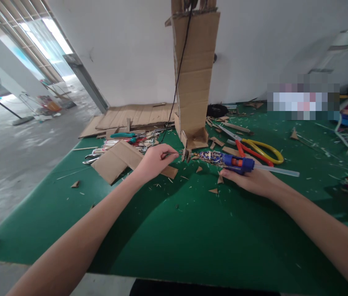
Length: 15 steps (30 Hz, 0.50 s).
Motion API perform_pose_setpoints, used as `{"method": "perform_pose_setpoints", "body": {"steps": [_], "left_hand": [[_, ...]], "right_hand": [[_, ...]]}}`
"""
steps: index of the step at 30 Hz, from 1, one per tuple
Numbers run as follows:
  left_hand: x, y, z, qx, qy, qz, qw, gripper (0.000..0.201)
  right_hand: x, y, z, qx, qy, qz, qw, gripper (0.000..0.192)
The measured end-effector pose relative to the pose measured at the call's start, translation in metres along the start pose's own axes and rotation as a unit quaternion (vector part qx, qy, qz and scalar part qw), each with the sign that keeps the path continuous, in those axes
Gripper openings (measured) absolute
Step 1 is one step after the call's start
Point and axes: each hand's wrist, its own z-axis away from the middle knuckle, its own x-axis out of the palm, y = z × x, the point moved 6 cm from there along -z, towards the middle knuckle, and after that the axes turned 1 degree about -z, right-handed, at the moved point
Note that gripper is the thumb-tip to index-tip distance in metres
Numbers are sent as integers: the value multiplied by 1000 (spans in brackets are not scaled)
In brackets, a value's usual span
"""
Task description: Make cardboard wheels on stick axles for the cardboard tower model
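1. The left hand (155, 160) has thumb and fingers together, pinching a thin rod (174, 153) in the middle of the scene.
2. The rod reaches right to a small cardboard bit (186, 154), just near the foot of the tower; whether it passes through cannot be told.
3. The right hand (249, 180) is clamped round the glue gun (238, 163), right of the bit.
4. The gun lies about level, its nozzle end pointing left at the bit; contact between them cannot be made out. A clear glue stick (281, 169) juts right from its back.
5. The tower (195, 70), of cardboard, stands upright on the far side, in front of the white wall (131, 49). A black cord (180, 65) hangs down along its left.
6. Scissors (278, 157) with a yellow handle lie just beyond the right hand.
7. Left of the tower, teal pliers (122, 135) rest among other tools; a folded card (110, 163) lies nearer, left of the left hand.
8. Scraps (213, 191) are scattered over the green table (168, 238).
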Motion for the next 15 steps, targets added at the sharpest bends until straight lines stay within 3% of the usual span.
{"method": "perform_pose_setpoints", "body": {"steps": [6,15], "left_hand": [[1,0,0,5,1,-1,1000,16],[0,0,1,-14,-1,-1,1000,19]], "right_hand": [[-2,0,0,35,2,21,999,37],[1,-2,0,-13,-13,14,1000,37]]}}
